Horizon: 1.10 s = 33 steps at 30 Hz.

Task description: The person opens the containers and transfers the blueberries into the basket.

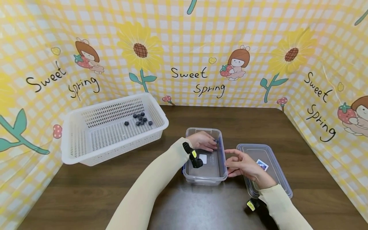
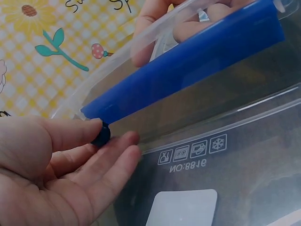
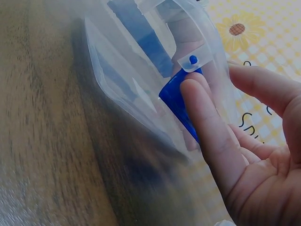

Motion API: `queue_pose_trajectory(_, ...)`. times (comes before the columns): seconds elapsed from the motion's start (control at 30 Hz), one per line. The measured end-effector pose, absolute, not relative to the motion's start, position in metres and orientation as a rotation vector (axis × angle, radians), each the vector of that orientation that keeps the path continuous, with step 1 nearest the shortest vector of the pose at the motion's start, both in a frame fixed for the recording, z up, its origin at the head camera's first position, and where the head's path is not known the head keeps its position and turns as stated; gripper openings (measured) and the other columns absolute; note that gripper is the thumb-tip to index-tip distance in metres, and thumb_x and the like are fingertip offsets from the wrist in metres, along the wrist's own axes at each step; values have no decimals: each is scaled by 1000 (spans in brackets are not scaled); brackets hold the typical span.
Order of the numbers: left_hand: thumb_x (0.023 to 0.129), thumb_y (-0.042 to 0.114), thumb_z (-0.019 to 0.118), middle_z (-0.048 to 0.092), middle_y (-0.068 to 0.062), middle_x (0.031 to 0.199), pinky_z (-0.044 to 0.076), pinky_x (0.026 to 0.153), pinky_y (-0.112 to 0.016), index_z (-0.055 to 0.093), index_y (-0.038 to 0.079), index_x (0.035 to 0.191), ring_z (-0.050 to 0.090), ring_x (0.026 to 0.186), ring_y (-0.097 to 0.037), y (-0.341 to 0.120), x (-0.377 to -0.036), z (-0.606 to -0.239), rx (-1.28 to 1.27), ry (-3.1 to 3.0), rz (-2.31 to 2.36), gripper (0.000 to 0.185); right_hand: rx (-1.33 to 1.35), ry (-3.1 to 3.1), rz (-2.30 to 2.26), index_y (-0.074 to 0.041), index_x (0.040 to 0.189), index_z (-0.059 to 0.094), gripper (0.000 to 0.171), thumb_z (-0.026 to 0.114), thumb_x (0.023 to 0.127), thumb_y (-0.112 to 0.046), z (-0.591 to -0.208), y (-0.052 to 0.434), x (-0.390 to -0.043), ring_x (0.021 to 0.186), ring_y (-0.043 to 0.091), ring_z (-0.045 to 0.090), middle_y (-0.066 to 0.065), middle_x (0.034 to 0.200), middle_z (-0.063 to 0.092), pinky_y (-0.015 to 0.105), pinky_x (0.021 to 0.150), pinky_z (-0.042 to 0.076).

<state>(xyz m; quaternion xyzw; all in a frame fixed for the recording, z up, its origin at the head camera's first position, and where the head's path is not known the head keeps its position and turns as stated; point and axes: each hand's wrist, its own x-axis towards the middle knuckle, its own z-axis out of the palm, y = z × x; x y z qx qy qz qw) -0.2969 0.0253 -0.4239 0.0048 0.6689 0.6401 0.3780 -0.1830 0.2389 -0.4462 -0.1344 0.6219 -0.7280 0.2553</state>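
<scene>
My left hand point(image 1: 203, 141) reaches inside a clear plastic food container point(image 1: 205, 182) with blue side latches. Between its thumb and fingertips it pinches a blueberry point(image 2: 102, 135), near the container's right wall. Outside that wall, my right hand point(image 1: 242, 164) rests its fingertips against the container, and its thumb lies on the blue latch point(image 3: 176, 96). A white label point(image 2: 183, 209) shows on the container floor. More blueberries point(image 1: 140, 118) lie in the right part of a white perforated basket point(image 1: 115, 147).
To the right of the container, partly under my right forearm, a clear lid point(image 1: 274, 159) with a bluish rim lies flat on the dark wooden table point(image 1: 184, 204). A yellow checked cloth point(image 1: 184, 41) hangs behind and at both sides.
</scene>
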Motion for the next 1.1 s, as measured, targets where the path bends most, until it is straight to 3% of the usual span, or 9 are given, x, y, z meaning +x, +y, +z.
queue_pose_trajectory(0.33,98,-2,60,65,-29,118,56,95,-43,61,-5,99,67,108,-32,26,-300,-423,55,1714,1626,4,-375,1681,-1989,9,143,24,56,55,96,8,-443,239,-182,73,19,71,6,94,68,34,67,63)
queue_pose_trajectory(0.53,97,-4,61,71,-24,103,55,96,-44,63,-11,110,72,91,-26,16,-304,-410,97,1702,1713,15,-387,1680,-1982,10,143,21,58,55,96,8,-444,238,-182,73,19,72,7,95,68,35,67,63)
queue_pose_trajectory(0.83,97,-6,58,67,-29,111,51,101,-46,54,-16,127,56,120,-44,-24,-321,-360,137,1742,1890,32,-356,1698,-1975,7,142,26,57,58,94,7,-445,238,-183,72,19,71,6,93,69,35,67,63)
queue_pose_trajectory(1.0,99,-5,55,73,-18,93,50,102,-46,47,-16,134,71,97,-30,-61,-332,-342,152,1733,1994,37,-352,1698,-1975,6,141,29,55,57,94,8,-446,238,-183,72,19,71,6,93,69,36,67,63)
queue_pose_trajectory(1.1,100,-5,53,73,-11,85,46,106,-47,46,-16,134,72,84,-20,-85,-336,-335,132,1698,2073,36,-363,1698,-1976,7,141,28,55,58,95,8,-447,238,-183,72,19,71,5,93,69,35,67,63)
